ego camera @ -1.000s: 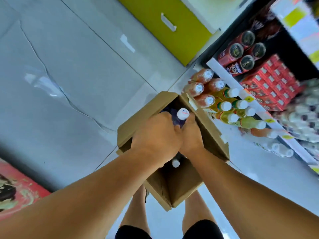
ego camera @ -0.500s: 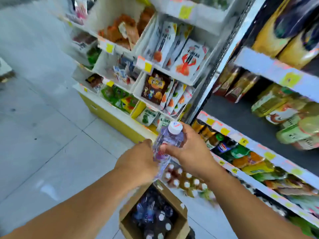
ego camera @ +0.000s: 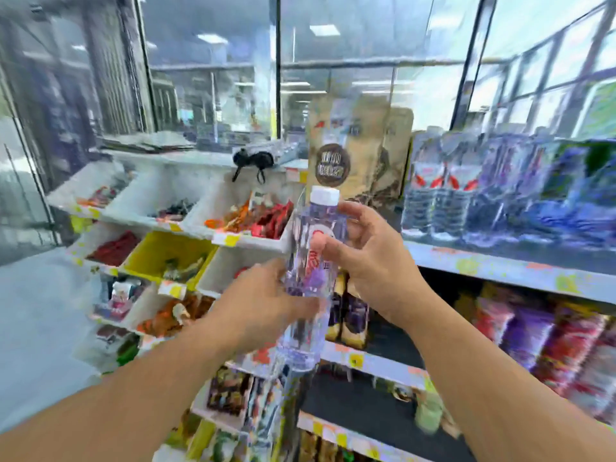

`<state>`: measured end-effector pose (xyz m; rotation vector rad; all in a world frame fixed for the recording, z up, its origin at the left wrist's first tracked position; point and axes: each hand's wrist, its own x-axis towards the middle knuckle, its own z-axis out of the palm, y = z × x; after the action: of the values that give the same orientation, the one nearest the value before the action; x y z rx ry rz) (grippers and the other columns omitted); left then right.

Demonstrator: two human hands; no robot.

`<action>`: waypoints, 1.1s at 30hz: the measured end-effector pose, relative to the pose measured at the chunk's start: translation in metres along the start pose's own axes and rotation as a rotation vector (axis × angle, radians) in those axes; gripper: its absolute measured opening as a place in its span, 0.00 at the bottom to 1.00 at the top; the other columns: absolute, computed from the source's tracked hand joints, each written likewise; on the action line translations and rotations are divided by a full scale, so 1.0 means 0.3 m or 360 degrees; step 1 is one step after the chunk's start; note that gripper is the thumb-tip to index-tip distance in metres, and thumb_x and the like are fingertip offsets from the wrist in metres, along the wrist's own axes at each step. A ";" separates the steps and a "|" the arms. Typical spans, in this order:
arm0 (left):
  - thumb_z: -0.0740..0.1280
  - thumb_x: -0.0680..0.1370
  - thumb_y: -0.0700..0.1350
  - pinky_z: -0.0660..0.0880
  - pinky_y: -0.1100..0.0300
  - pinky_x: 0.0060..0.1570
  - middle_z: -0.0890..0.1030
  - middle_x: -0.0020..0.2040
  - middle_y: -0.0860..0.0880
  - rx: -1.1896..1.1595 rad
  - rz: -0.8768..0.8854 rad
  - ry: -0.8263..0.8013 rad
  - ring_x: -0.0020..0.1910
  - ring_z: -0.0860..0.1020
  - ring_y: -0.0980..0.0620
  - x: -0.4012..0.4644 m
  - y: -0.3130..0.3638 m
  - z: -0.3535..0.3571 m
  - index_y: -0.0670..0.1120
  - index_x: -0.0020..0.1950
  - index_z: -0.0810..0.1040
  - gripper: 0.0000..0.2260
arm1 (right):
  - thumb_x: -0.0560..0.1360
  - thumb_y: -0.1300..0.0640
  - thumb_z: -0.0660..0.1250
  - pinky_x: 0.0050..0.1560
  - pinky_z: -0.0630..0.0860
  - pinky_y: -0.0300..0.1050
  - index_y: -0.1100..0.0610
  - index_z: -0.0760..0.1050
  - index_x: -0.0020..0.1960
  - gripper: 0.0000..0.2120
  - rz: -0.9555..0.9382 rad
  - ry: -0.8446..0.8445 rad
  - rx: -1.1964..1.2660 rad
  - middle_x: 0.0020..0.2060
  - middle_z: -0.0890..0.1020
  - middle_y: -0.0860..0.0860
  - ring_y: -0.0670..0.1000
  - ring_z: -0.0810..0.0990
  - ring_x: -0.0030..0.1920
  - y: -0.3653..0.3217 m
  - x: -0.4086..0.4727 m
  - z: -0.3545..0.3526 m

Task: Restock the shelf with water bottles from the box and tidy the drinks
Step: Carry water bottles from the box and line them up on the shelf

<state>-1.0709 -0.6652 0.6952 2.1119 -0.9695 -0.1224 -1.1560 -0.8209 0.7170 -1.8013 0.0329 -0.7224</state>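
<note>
Water bottle [ego camera: 311,261] is held upright, right hand [ego camera: 370,258] curled round its upper body, left hand [ego camera: 266,301] gripping lower; it should be slid beside the bottled water [ego camera: 443,191] on the right shelf [ego camera: 500,268].

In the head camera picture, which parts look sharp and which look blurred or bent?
Head view: the clear plastic water bottle with white cap and both hands, left and right, are fairly sharp; the shelved water bottles at right smear with motion blur; the window frames lean from wide-angle distortion.
</note>
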 end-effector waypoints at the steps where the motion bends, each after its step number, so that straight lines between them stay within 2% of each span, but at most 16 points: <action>1: 0.75 0.69 0.56 0.70 0.70 0.32 0.82 0.35 0.62 -0.0027 0.0080 0.0011 0.32 0.77 0.68 0.020 0.059 0.001 0.58 0.43 0.79 0.07 | 0.64 0.42 0.77 0.56 0.79 0.46 0.52 0.72 0.64 0.32 -0.0033 0.0048 -0.0035 0.54 0.85 0.49 0.46 0.84 0.54 -0.033 0.010 -0.043; 3: 0.75 0.72 0.54 0.68 0.75 0.30 0.81 0.32 0.66 -0.0070 0.0192 -0.0021 0.31 0.75 0.72 0.045 0.173 0.012 0.56 0.40 0.79 0.06 | 0.65 0.39 0.74 0.55 0.79 0.42 0.48 0.75 0.60 0.27 -0.0083 0.0144 -0.0135 0.51 0.86 0.45 0.41 0.84 0.52 -0.087 0.018 -0.115; 5: 0.75 0.71 0.55 0.69 0.75 0.31 0.82 0.35 0.63 -0.0097 0.0261 -0.0026 0.33 0.76 0.71 0.080 0.276 0.042 0.57 0.42 0.80 0.06 | 0.65 0.31 0.73 0.60 0.78 0.49 0.47 0.75 0.63 0.32 -0.0084 0.0222 -0.0271 0.53 0.85 0.43 0.43 0.83 0.54 -0.112 0.019 -0.196; 7: 0.75 0.70 0.56 0.72 0.68 0.36 0.83 0.38 0.62 -0.0135 0.0312 -0.0027 0.36 0.78 0.68 0.121 0.349 0.078 0.61 0.42 0.81 0.05 | 0.65 0.29 0.72 0.61 0.77 0.54 0.44 0.73 0.65 0.34 -0.0060 0.0241 -0.0376 0.53 0.85 0.43 0.45 0.83 0.55 -0.114 0.016 -0.266; 10: 0.75 0.68 0.54 0.72 0.63 0.34 0.82 0.34 0.58 -0.0161 0.0375 -0.0034 0.34 0.78 0.58 0.193 0.443 0.153 0.62 0.37 0.80 0.04 | 0.68 0.35 0.74 0.57 0.76 0.45 0.42 0.72 0.62 0.26 0.0020 0.0290 -0.0645 0.50 0.84 0.40 0.41 0.82 0.51 -0.100 -0.005 -0.381; 12: 0.75 0.68 0.53 0.73 0.62 0.35 0.82 0.34 0.59 -0.0205 0.0400 -0.0064 0.34 0.78 0.58 0.240 0.492 0.209 0.63 0.39 0.80 0.05 | 0.71 0.39 0.74 0.52 0.75 0.40 0.43 0.74 0.57 0.19 0.0063 0.0349 -0.0706 0.47 0.83 0.38 0.38 0.81 0.49 -0.094 -0.026 -0.454; 15: 0.74 0.69 0.56 0.78 0.60 0.49 0.84 0.45 0.62 -0.0314 0.0491 -0.0153 0.45 0.81 0.62 0.325 0.588 0.318 0.64 0.50 0.81 0.10 | 0.74 0.44 0.73 0.43 0.74 0.39 0.45 0.75 0.51 0.10 0.0075 0.0504 -0.0743 0.40 0.82 0.39 0.37 0.80 0.41 -0.070 -0.016 -0.609; 17: 0.74 0.72 0.55 0.76 0.64 0.49 0.84 0.46 0.63 -0.0419 0.0579 -0.0190 0.47 0.80 0.67 0.374 0.658 0.377 0.62 0.48 0.81 0.07 | 0.75 0.46 0.72 0.40 0.73 0.40 0.47 0.75 0.52 0.10 0.0053 0.0626 -0.0792 0.40 0.82 0.41 0.38 0.80 0.39 -0.064 0.008 -0.707; 19: 0.72 0.75 0.50 0.70 0.75 0.42 0.82 0.42 0.64 -0.0469 0.0664 -0.0248 0.42 0.78 0.71 0.433 0.723 0.441 0.59 0.46 0.78 0.05 | 0.75 0.47 0.71 0.45 0.78 0.46 0.48 0.76 0.54 0.10 0.0033 0.0750 -0.0822 0.42 0.84 0.43 0.43 0.82 0.43 -0.049 0.040 -0.811; 21: 0.69 0.77 0.48 0.71 0.73 0.43 0.80 0.48 0.64 -0.0390 0.0722 -0.0290 0.47 0.79 0.64 0.488 0.774 0.514 0.58 0.55 0.75 0.09 | 0.75 0.47 0.71 0.51 0.79 0.53 0.48 0.76 0.55 0.11 0.0050 0.0835 -0.0869 0.45 0.84 0.45 0.49 0.83 0.47 -0.024 0.076 -0.911; 24: 0.65 0.79 0.47 0.77 0.55 0.49 0.77 0.67 0.51 -0.0206 0.0677 -0.0422 0.51 0.81 0.45 0.543 0.814 0.606 0.54 0.76 0.64 0.25 | 0.74 0.45 0.70 0.56 0.77 0.57 0.51 0.74 0.60 0.18 0.0115 0.0920 -0.0917 0.51 0.84 0.49 0.55 0.82 0.52 0.031 0.124 -1.024; 26: 0.62 0.80 0.48 0.77 0.55 0.50 0.69 0.75 0.51 -0.0175 0.0596 -0.0501 0.55 0.81 0.43 0.577 0.814 0.661 0.55 0.79 0.55 0.29 | 0.76 0.48 0.70 0.53 0.77 0.54 0.50 0.74 0.57 0.12 0.0153 0.0947 -0.0912 0.48 0.83 0.48 0.54 0.81 0.50 0.069 0.150 -1.083; 29: 0.61 0.81 0.46 0.75 0.62 0.34 0.77 0.66 0.48 -0.0266 0.0506 -0.0543 0.36 0.78 0.51 0.610 0.803 0.722 0.56 0.79 0.55 0.28 | 0.79 0.51 0.68 0.41 0.75 0.48 0.51 0.73 0.57 0.09 0.0231 0.0938 -0.0912 0.47 0.82 0.47 0.52 0.81 0.46 0.119 0.184 -1.131; 30: 0.60 0.81 0.45 0.75 0.61 0.39 0.75 0.66 0.50 -0.0254 0.0492 -0.0547 0.40 0.78 0.51 0.623 0.798 0.738 0.56 0.79 0.55 0.28 | 0.79 0.51 0.68 0.39 0.75 0.47 0.51 0.73 0.58 0.10 0.0260 0.0919 -0.0914 0.48 0.82 0.48 0.51 0.81 0.45 0.134 0.196 -1.137; 32: 0.60 0.81 0.46 0.74 0.56 0.58 0.65 0.77 0.53 -0.0138 0.0498 -0.0559 0.60 0.77 0.49 0.645 0.793 0.759 0.54 0.80 0.53 0.29 | 0.80 0.50 0.67 0.40 0.75 0.48 0.53 0.70 0.66 0.17 0.0292 0.0885 -0.0918 0.55 0.81 0.50 0.52 0.80 0.47 0.160 0.218 -1.138; 33: 0.60 0.81 0.46 0.72 0.53 0.62 0.62 0.78 0.53 -0.0105 0.0499 -0.0566 0.66 0.74 0.45 0.651 0.794 0.768 0.54 0.80 0.52 0.29 | 0.80 0.49 0.67 0.43 0.73 0.48 0.54 0.68 0.71 0.22 0.0314 0.0882 -0.0924 0.59 0.80 0.50 0.54 0.80 0.51 0.171 0.227 -1.140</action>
<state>-1.1648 -1.0344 0.7477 1.8854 -1.4729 -0.3742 -1.2502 -1.1575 0.7625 -2.0345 0.8510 -1.1249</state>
